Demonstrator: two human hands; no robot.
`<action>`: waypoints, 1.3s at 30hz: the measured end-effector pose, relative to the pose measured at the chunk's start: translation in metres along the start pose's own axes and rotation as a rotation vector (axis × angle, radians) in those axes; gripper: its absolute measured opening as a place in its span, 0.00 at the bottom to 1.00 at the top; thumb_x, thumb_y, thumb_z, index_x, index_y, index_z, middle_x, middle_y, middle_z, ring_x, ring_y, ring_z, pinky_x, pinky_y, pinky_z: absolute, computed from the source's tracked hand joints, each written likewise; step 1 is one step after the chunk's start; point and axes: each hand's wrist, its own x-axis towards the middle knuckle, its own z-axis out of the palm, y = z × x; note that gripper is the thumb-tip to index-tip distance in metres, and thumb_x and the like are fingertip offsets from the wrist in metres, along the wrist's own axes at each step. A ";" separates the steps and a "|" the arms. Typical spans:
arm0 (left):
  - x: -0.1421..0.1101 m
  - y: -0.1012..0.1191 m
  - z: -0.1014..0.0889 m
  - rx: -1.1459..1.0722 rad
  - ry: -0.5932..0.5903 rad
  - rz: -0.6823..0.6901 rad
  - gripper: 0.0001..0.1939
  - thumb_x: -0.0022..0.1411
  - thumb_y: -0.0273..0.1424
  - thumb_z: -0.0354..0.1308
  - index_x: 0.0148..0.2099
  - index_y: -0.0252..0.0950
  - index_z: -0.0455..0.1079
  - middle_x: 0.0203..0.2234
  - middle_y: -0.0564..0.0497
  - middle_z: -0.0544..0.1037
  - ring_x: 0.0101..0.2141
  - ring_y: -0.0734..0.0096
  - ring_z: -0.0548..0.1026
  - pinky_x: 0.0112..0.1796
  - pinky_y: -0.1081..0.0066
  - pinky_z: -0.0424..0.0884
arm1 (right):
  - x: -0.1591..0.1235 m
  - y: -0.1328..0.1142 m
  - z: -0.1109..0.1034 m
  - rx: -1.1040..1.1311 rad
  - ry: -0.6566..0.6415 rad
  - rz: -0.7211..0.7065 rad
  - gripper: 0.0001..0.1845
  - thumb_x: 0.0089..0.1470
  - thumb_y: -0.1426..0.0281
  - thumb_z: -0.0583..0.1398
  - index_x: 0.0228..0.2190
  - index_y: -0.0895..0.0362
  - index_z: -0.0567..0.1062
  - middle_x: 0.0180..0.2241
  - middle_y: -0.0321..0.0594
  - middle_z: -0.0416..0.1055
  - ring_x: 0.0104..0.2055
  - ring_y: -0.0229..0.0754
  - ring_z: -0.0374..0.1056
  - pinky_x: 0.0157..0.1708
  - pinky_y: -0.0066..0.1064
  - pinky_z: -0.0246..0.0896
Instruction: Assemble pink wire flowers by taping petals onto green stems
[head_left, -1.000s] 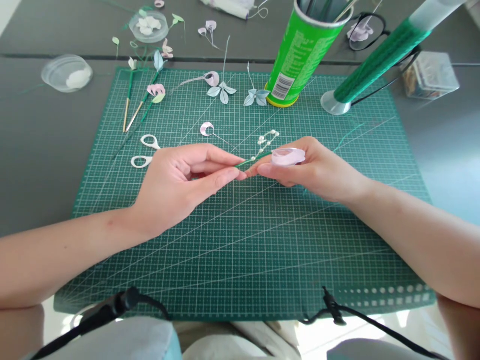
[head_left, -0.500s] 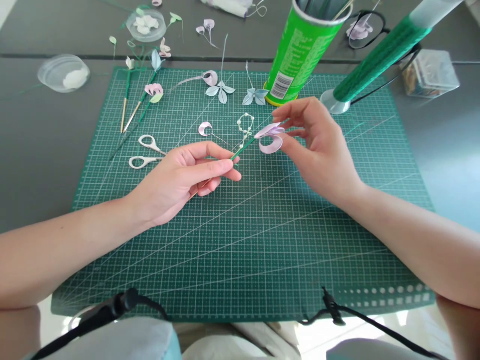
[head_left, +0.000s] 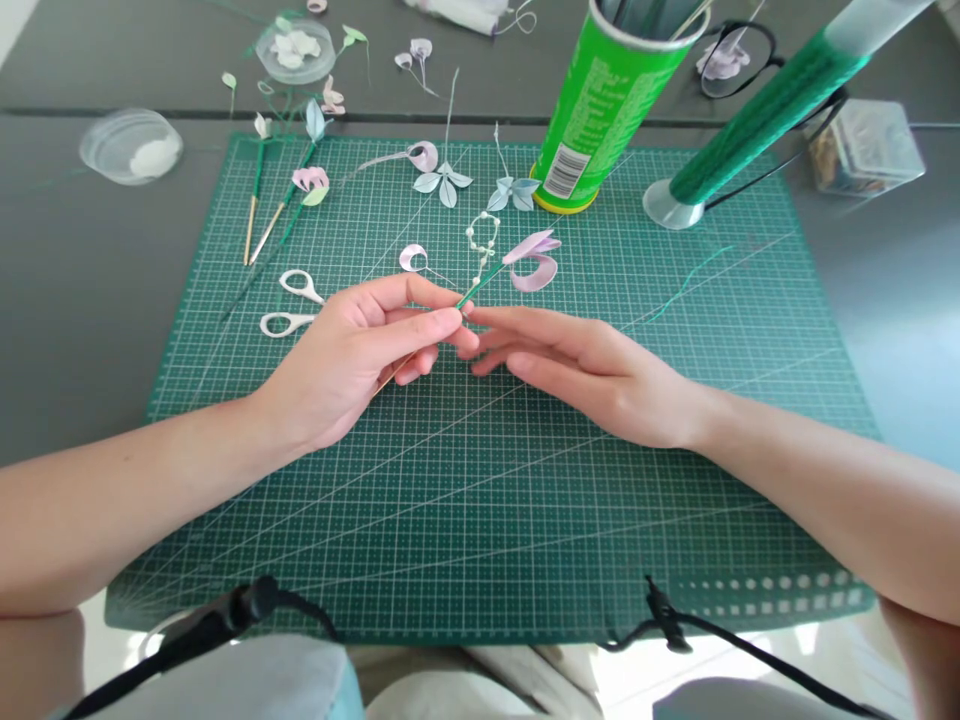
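Between its thumb and fingers my left hand [head_left: 382, 345] pinches a thin stick wrapped in green thread, the stem of a handmade flower. Lilac petals [head_left: 534, 265] and a loop of white beads [head_left: 483, 236] top this stem, tilted up to the right. My right hand [head_left: 585, 365] has its fingers stretched out, the index fingertip at the stem by my left fingertips. A single lilac petal on wire [head_left: 412, 258] lies just beyond my left hand. White-handled scissors [head_left: 289, 322] rest to its left, their blades hidden behind the hand.
Under my hands is a green cutting mat [head_left: 480, 520]. A green can [head_left: 600, 110] and a thread-wound tube [head_left: 765, 125] stand at the back right, near a clear box [head_left: 866, 150]. Pale blue leaf sprigs [head_left: 444, 184], wrapped sticks [head_left: 255, 200] and a clear dish [head_left: 131, 148] lie farther back.
My right hand has left the lilac petals and moved down and left to the stem, its fingers straightening. My left hand keeps its pinch, nearly still. A green thread now shows on the mat.
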 end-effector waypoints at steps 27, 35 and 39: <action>-0.015 0.000 0.006 0.541 -0.501 -0.050 0.03 0.67 0.32 0.63 0.39 0.40 0.76 0.31 0.59 0.88 0.23 0.76 0.77 0.23 0.76 0.66 | -0.015 -0.031 0.001 -0.511 0.308 -0.295 0.11 0.69 0.74 0.62 0.47 0.54 0.84 0.32 0.33 0.85 0.23 0.30 0.73 0.25 0.22 0.68; -0.017 0.000 0.005 0.488 -0.516 0.081 0.03 0.68 0.29 0.65 0.38 0.39 0.76 0.33 0.58 0.88 0.30 0.75 0.84 0.30 0.77 0.74 | -0.003 -0.019 -0.003 -0.381 0.283 -0.095 0.11 0.68 0.72 0.63 0.43 0.54 0.87 0.29 0.34 0.83 0.27 0.33 0.76 0.26 0.23 0.70; -0.019 0.002 0.006 0.485 -0.446 0.114 0.04 0.68 0.30 0.64 0.37 0.40 0.75 0.33 0.55 0.88 0.32 0.71 0.85 0.29 0.75 0.74 | 0.000 -0.015 -0.007 -0.363 0.262 -0.006 0.11 0.68 0.70 0.63 0.43 0.52 0.88 0.26 0.34 0.81 0.27 0.34 0.75 0.25 0.25 0.66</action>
